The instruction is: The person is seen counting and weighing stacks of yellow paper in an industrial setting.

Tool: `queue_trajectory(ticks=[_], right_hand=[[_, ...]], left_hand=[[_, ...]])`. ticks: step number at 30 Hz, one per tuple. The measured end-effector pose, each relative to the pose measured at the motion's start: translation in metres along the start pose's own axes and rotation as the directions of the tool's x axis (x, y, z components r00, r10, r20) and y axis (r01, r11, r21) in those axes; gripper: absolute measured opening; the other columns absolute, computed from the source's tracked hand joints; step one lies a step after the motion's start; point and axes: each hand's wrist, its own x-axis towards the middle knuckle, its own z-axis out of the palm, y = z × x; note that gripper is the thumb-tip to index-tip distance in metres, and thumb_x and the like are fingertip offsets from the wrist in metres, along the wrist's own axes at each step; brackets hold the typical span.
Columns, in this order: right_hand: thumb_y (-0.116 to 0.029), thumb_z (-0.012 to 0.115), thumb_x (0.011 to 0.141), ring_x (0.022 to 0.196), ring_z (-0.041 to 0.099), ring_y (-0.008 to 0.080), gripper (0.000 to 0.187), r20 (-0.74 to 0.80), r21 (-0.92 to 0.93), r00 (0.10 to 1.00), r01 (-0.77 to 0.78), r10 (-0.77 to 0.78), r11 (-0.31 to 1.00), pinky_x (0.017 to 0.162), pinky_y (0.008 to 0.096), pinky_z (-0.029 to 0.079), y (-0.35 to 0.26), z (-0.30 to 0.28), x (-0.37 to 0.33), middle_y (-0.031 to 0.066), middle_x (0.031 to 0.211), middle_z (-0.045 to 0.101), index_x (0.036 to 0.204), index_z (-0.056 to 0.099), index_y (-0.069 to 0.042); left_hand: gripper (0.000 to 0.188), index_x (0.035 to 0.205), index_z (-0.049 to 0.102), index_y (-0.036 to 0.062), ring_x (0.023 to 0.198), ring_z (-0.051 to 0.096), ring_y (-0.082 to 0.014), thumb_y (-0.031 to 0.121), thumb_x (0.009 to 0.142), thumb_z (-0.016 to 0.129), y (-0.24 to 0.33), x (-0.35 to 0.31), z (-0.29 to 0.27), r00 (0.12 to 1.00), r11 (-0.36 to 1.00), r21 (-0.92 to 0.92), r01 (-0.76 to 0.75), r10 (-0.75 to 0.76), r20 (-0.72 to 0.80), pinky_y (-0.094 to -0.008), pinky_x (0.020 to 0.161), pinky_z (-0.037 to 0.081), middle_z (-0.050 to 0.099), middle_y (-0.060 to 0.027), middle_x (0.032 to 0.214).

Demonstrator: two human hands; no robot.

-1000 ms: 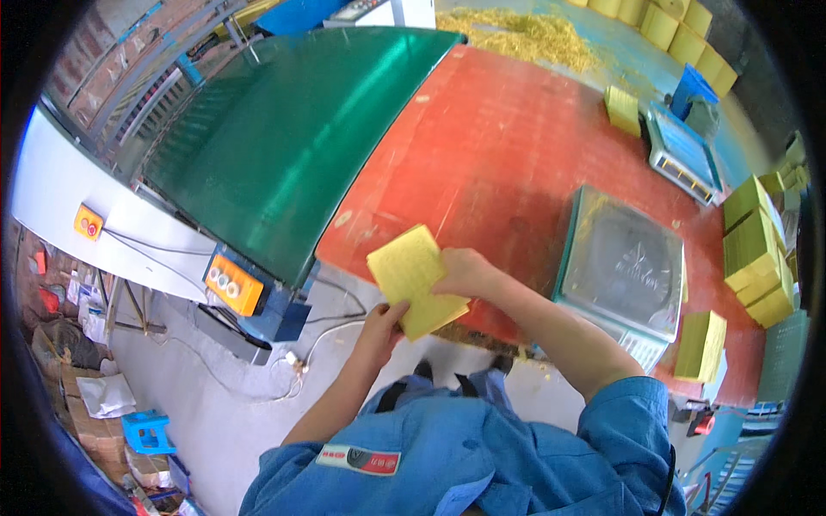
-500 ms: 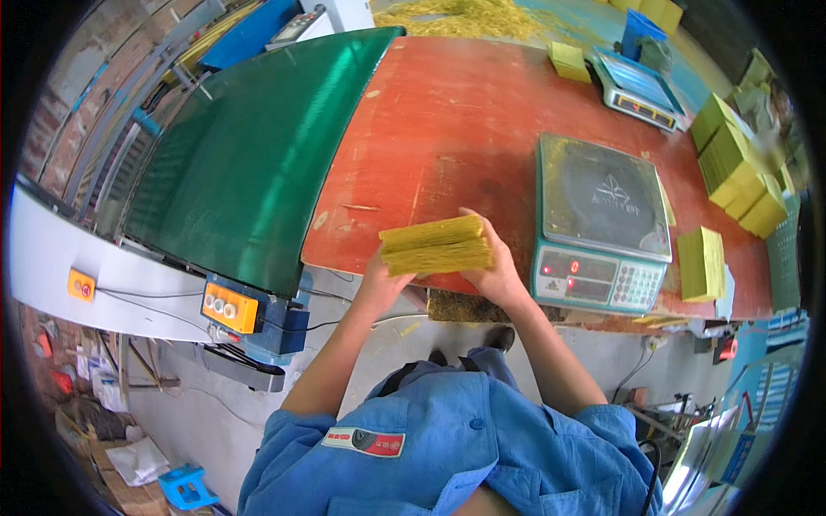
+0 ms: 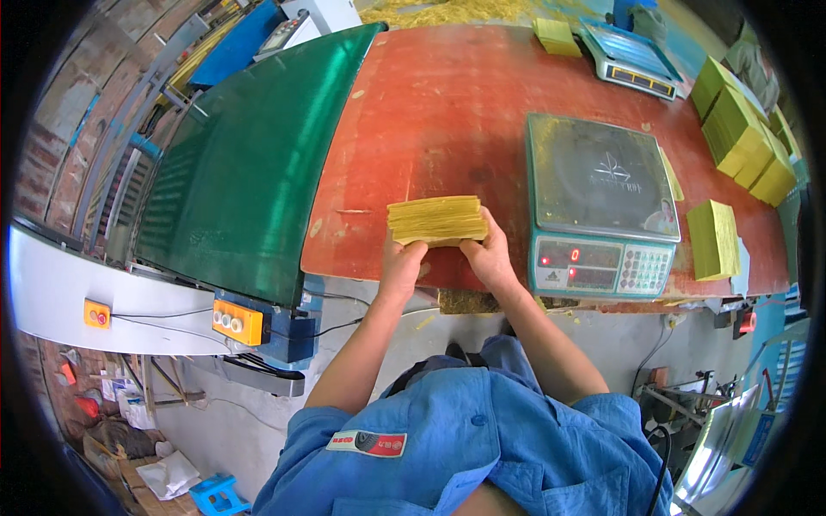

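The yellow paper stack (image 3: 436,222) looks matt and rough-edged. The green conveyor belt (image 3: 249,159) is smooth and glossy, the red tabletop (image 3: 439,112) scuffed. The digital scale's housing (image 3: 604,260) looks plastic; the blue work shirt (image 3: 430,430) is creased, matt cloth.

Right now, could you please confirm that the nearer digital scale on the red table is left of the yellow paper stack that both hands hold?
Not quite: the head view shows the nearer digital scale on the red table to the right of the yellow paper stack, which the left hand and right hand hold.
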Motion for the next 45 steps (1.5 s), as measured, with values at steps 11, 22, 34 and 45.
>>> queue_trajectory(ticks=[11, 22, 34, 45], right_hand=[[0.003, 0.051, 0.075, 0.136, 0.042, 0.0271, 0.076, -0.033, -0.054, 0.999, 0.015, -0.017, 0.998, 0.113, 0.036, 0.033, -0.05, -0.014, -0.003, 0.0191, 0.142, 0.047, 0.149, 0.032, -0.002], [0.001, 0.063, 0.077, 0.139, 0.038, 0.0285, 0.084, -0.076, 0.013, 0.994, 0.08, -0.079, 0.997, 0.115, 0.0372, 0.03, -0.061, -0.022, 0.002, 0.0186, 0.148, 0.041, 0.152, 0.026, -0.005], [-0.001, 0.065, 0.08, 0.123, 0.05, 0.0212, 0.076, 0.024, -0.079, 0.991, 0.134, -0.133, 0.988, 0.105, 0.035, 0.04, -0.049, -0.002, -0.008, 0.0135, 0.131, 0.053, 0.148, 0.031, -0.003], [-0.004, 0.064, 0.079, 0.122, 0.052, 0.0224, 0.075, -0.107, 0.011, 0.993, 0.057, -0.055, 0.998, 0.104, 0.0352, 0.042, -0.039, 0.011, -0.009, 0.014, 0.132, 0.052, 0.147, 0.033, -0.003]], left_hand=[[0.071, 0.14, 0.034, 0.0024, 0.127, 0.044, -0.0212, -0.008, 0.072, 0.047, 0.02, -0.001, 0.027, 0.972, 0.983, -0.067, -0.172, 0.158, -0.175, -0.0351, 0.11, 0.033, 0.046, -0.0104, 0.132], [0.059, 0.132, 0.04, 0.0035, 0.119, 0.049, -0.0165, -0.012, 0.075, 0.044, -0.003, -0.017, 0.026, 0.952, 0.96, -0.065, -0.272, 0.259, -0.161, -0.0333, 0.107, 0.037, 0.05, -0.0077, 0.126], [0.08, 0.148, 0.027, 0.0074, 0.12, 0.051, -0.0186, -0.013, 0.072, 0.042, 0.008, -0.007, 0.008, 0.964, 0.968, -0.008, -0.25, 0.248, -0.1, -0.0327, 0.103, 0.043, 0.048, -0.0092, 0.132], [0.075, 0.145, 0.031, 0.0039, 0.121, 0.048, -0.0191, -0.009, 0.072, 0.041, 0.004, -0.003, 0.005, 0.963, 0.962, -0.07, -0.262, 0.256, -0.083, -0.0325, 0.103, 0.041, 0.048, -0.0105, 0.131]])
